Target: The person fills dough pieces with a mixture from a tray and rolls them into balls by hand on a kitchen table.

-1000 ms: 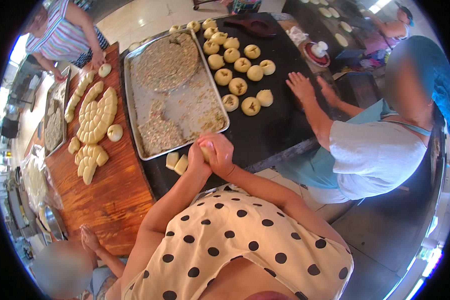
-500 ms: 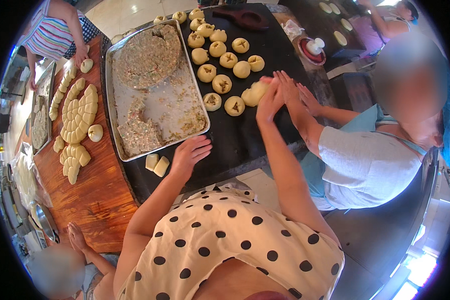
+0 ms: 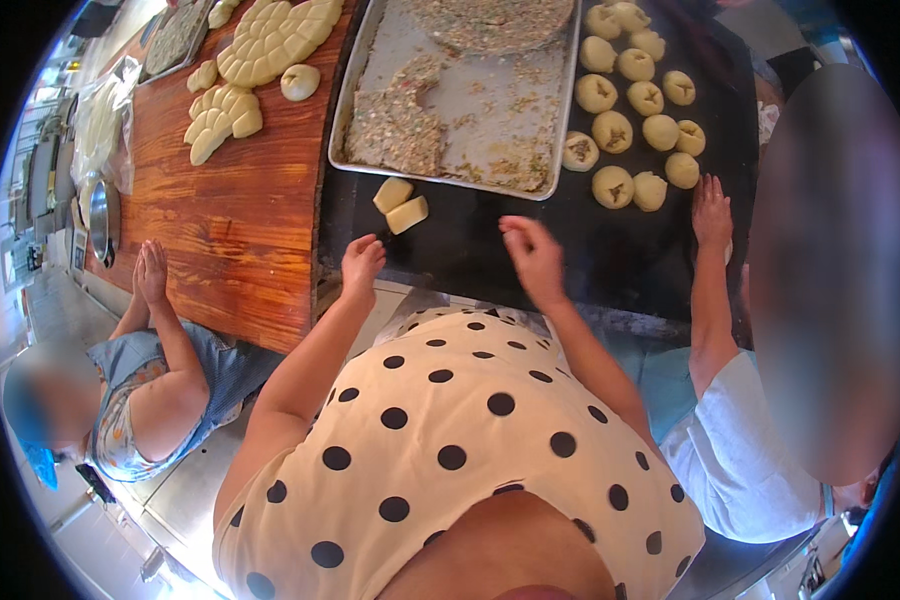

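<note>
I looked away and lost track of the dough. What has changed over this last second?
The left hand and right hand no longer clasp dough; one more bun sits at the group's near right. The right hand swung right to the buns, then back left; the left hand moved left toward two small dough pieces. The tray and those pieces stayed put.

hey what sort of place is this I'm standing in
Most likely a bakery or a similar food kitchen: rows of dough buns sit on a black worktop, a metal tray holds speckled filling, and cut dough lies on a wooden table.
</note>
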Available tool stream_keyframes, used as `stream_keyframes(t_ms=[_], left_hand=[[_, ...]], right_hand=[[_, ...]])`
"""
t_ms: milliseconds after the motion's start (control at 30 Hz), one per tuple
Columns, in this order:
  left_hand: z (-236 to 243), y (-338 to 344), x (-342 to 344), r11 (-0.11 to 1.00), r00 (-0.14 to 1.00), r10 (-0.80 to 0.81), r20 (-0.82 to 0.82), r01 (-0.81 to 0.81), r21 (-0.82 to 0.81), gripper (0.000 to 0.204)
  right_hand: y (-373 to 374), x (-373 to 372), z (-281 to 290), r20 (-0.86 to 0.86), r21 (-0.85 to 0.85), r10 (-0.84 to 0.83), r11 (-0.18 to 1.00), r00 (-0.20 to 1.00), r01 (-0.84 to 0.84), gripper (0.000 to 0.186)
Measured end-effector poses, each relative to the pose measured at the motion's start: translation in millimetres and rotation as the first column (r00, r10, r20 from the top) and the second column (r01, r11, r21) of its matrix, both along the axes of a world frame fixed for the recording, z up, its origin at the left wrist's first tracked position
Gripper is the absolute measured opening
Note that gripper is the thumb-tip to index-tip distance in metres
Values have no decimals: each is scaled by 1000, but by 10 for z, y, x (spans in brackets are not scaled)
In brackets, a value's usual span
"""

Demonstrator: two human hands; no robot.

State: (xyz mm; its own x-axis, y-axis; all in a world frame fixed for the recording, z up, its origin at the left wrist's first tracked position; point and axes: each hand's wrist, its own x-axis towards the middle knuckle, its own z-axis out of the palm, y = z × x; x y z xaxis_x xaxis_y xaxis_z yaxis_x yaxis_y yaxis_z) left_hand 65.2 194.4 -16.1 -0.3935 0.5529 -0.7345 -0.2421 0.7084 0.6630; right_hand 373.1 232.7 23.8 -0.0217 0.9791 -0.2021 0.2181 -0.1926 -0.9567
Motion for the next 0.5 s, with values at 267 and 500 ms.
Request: stream_keyframes(t_ms=[267,500], left_hand=[[-395,440,82,988,991,-128,45,124,89,34],[113,492,-128,950,905,-301,299,312,12,29]], right_hand=[[368,-1370,-558,392,171,280,914,876,-368,60],[241,-1248,-348,250,-64,295,955,922,-288,34]])
